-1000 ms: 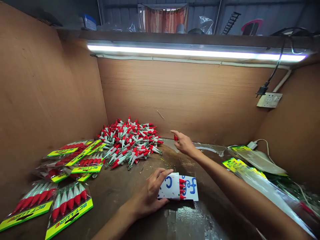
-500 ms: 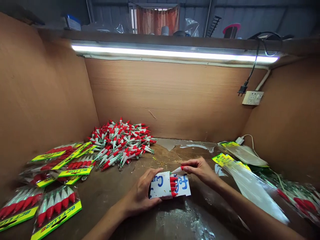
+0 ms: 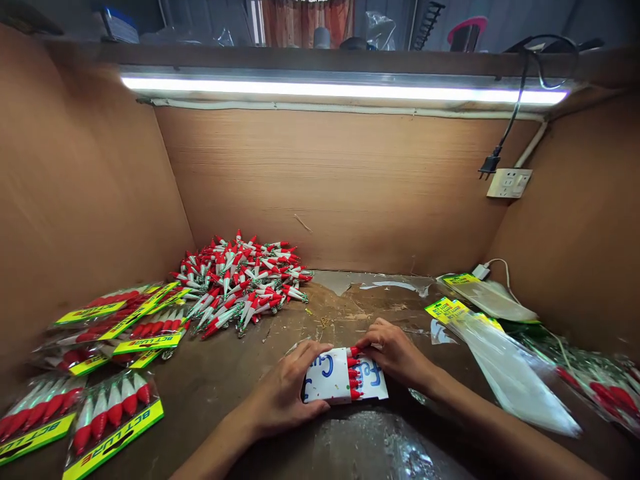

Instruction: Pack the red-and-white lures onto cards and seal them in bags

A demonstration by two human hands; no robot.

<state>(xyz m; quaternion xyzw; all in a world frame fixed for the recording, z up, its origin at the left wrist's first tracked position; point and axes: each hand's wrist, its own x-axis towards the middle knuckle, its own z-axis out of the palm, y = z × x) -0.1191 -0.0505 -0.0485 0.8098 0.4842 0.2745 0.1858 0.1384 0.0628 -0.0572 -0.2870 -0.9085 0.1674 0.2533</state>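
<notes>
A white card (image 3: 329, 377) with blue lettering lies on the brown bench in front of me, with several red-tipped lures (image 3: 355, 373) lined up across its middle. My left hand (image 3: 286, 387) grips the card's left side, thumb on its near edge. My right hand (image 3: 395, 351) pinches a red and white lure at the top of that row, fingers closed on it. A big pile of loose red, white and green lures (image 3: 241, 280) lies at the back left.
Filled packs with yellow-green header cards (image 3: 107, 417) lie along the left. Empty clear bags with yellow headers (image 3: 493, 353) lie on the right. Plywood walls enclose the bench; a tube light (image 3: 340, 90) and a wall socket (image 3: 509, 183) are above.
My right hand came back from near the pile with one lure and brought it down onto the row on the card. My left hand stayed on the card.
</notes>
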